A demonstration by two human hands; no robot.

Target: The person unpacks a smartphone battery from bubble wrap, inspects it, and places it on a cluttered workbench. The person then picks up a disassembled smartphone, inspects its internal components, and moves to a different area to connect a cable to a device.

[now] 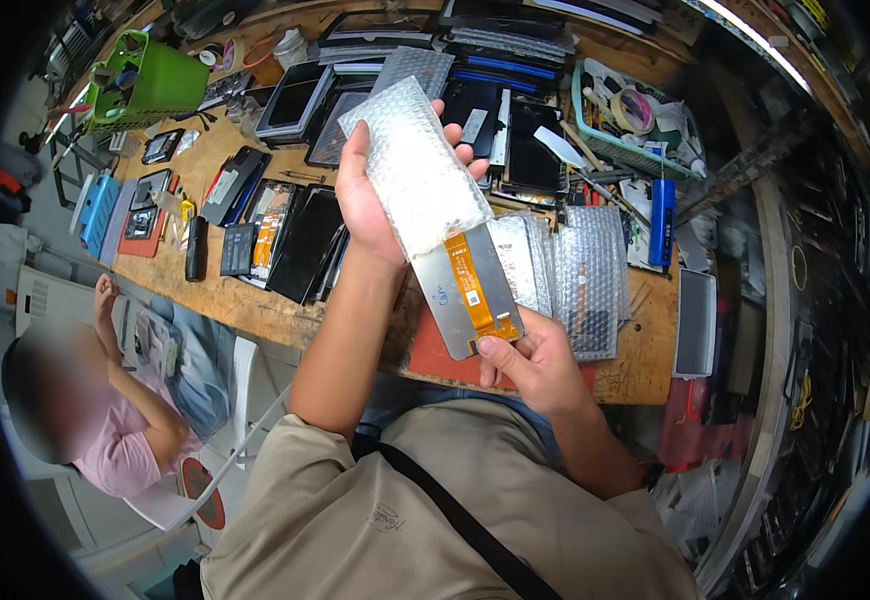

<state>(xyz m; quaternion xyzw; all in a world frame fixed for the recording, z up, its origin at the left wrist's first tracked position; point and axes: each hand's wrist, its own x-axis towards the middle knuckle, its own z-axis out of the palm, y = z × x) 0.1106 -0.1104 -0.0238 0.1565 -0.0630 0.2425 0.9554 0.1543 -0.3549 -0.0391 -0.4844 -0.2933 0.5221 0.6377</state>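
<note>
My left hand (380, 200) is wrapped round a bubble-wrap sleeve (423, 165), thumb on its left side and fingertips showing past its right edge. Out of the sleeve's lower end sticks a phone screen (445, 305), grey back up, with an orange flex cable (472, 285) running along it. My right hand (535, 365) pinches the bottom corner of this screen between thumb and fingers. The screen's upper part is hidden inside the sleeve. Just beyond my right hand lie several more bubble-wrap sleeves (590, 285) on the wooden bench, beside a red-orange mat (435, 345).
Phone parts and dark screens (307, 245) cover the bench's left middle. A green basket (155, 80) stands far left, a tray of tapes and tools (635, 120) far right. A blue tool (662, 222) and a grey tray (695, 322) lie right. A person in pink (140, 440) sits left.
</note>
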